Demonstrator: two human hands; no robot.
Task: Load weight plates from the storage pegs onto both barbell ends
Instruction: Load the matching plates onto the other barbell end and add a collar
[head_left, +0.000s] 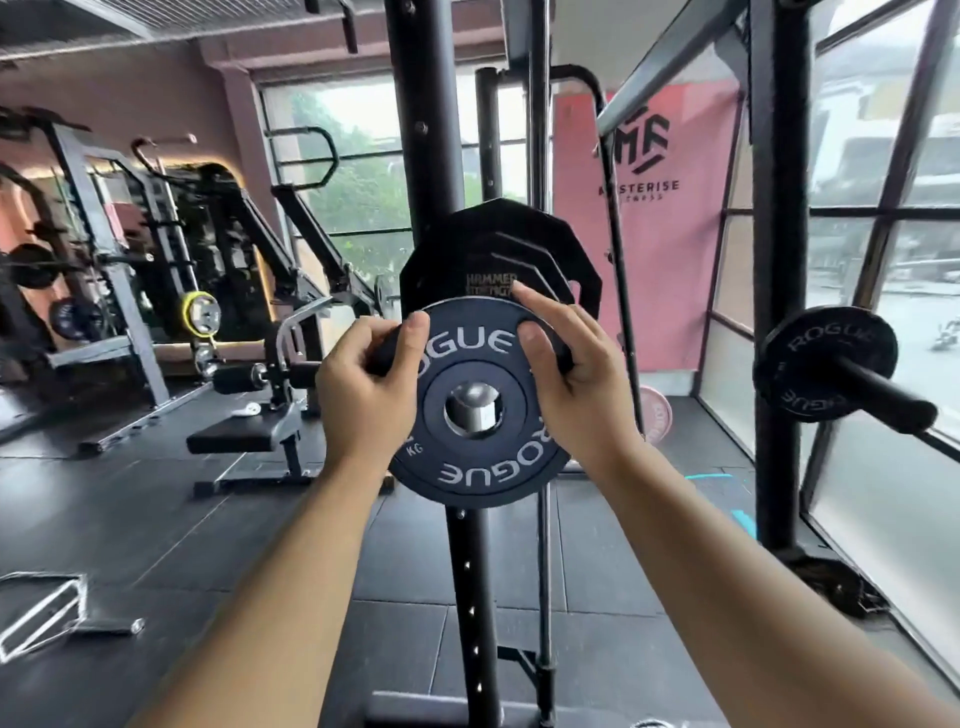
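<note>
While I've got both hands on this small Rogue plate (467, 470) in the middle of the frame, I'd call this the pull-off step. My left hand (363, 387) wraps the upper left rim with the thumb on the face. My right hand (569, 387) grips the upper right rim, with the index finger sticking up toward the bigger Hammer Strength plate (498, 244) just behind it. So it's a firm two-handed hold, nothing loose.

A shiny peg end (474, 410) shows through the centre hole. Honestly, from this angle I can't tell if the plate is still riding on the peg or has just cleared the tip.

Next I'd guess it needs a straight pull toward me, kept level so the hole doesn't bind. Then it's a carry to a barbell end, which I can't see in view. Another Rogue plate (810, 358) sits on its black peg (883, 392) at the right edge, probably for the other side.
</note>
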